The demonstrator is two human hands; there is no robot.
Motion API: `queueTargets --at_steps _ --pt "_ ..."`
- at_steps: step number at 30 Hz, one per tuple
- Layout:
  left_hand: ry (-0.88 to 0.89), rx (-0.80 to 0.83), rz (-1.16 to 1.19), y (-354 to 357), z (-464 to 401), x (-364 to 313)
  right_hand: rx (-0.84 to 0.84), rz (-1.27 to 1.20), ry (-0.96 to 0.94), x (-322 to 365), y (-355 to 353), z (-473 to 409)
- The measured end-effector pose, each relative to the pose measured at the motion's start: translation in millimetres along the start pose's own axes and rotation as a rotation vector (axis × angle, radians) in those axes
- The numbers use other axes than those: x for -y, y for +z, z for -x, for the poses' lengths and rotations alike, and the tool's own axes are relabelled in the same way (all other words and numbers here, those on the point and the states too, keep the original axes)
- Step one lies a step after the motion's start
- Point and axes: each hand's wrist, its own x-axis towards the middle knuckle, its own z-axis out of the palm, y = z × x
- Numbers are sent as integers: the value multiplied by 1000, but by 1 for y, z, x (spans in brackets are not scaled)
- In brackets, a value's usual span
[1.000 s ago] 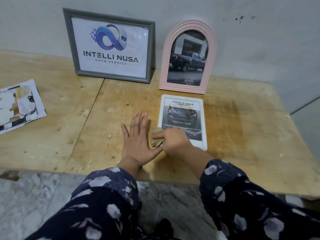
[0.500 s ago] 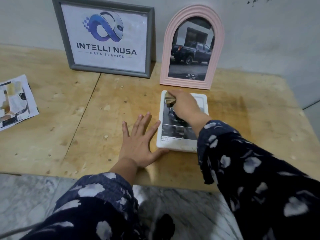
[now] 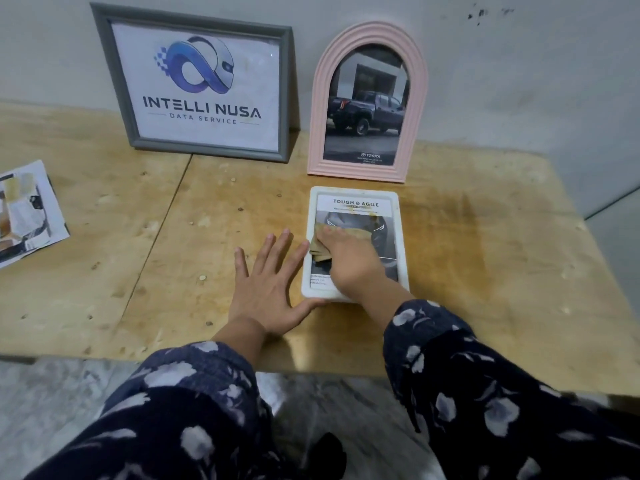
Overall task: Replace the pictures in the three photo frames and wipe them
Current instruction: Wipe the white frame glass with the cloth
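A white frame (image 3: pixel 400 233) with a car picture lies flat on the wooden table (image 3: pixel 485 271). My right hand (image 3: pixel 349 259) presses a tan cloth (image 3: pixel 320 249) onto the middle of its glass. My left hand (image 3: pixel 268 282) lies flat on the table, fingers spread, with its thumb against the frame's near left corner. A grey frame (image 3: pixel 202 83) with a logo print and a pink arched frame (image 3: pixel 369 105) with a truck photo stand upright against the wall behind.
Loose printed pictures (image 3: pixel 26 214) lie at the table's left edge. A grey wall (image 3: pixel 519 71) rises right behind the standing frames. The table's near edge runs just past my wrists, with marble floor (image 3: pixel 52 410) below.
My right hand with the cloth went from the frame's near left edge up to its top, then came back to the middle. My left hand stayed flat beside the frame.
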Motion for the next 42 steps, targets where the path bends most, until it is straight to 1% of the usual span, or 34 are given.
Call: queueTargets --at_steps 2,5,8,9,11,12,14,15,16,17,20,21,23,26,27,33,39,42 --pt "-3 6 -24 -1 0 -2 18 -39 -34 -1 3 12" --pt "-10 21 -40 -2 0 -2 -1 -128 -76 -4 10 29" --pt "-13 55 -47 -4 1 -3 -8 -133 -112 -4 13 44" --pt "-11 60 -50 -5 2 -3 26 -111 -123 -6 11 46" --pt "-7 59 -39 -6 3 -3 164 -91 -112 -8 -7 46" --pt "-7 56 -33 -7 2 -3 232 -144 -72 -12 -20 44" --pt "-6 53 -30 -6 1 -3 273 -438 88 -20 -48 36" --pt "-8 56 -29 -6 0 -2 246 -591 186 -25 -60 28" --pt "-6 55 -27 -6 -1 -3 181 -688 266 -29 -71 20" --pt "-5 53 -23 -4 -1 -2 96 -717 306 -33 -78 8" --pt "-3 47 -7 -3 -2 0 -145 -541 281 -40 -83 -25" --pt "-4 39 -1 -3 -2 0 -180 -480 260 -42 -79 -32" --pt "-3 22 17 -2 -1 1 -154 -377 219 -45 -59 -38" --pt "-4 22 41 -2 -2 0 2 -213 164 -43 -20 -38" --pt "-7 29 31 -2 -1 -1 20 -172 155 -43 -13 -37" --pt "-16 38 5 -5 -1 -1 -73 -220 126 -47 -21 -29" --pt "-17 -7 11 -2 -2 -1 -59 -313 124 -46 -15 -1" --pt "-21 -15 10 0 -2 -1 -61 -312 77 -42 -8 16"
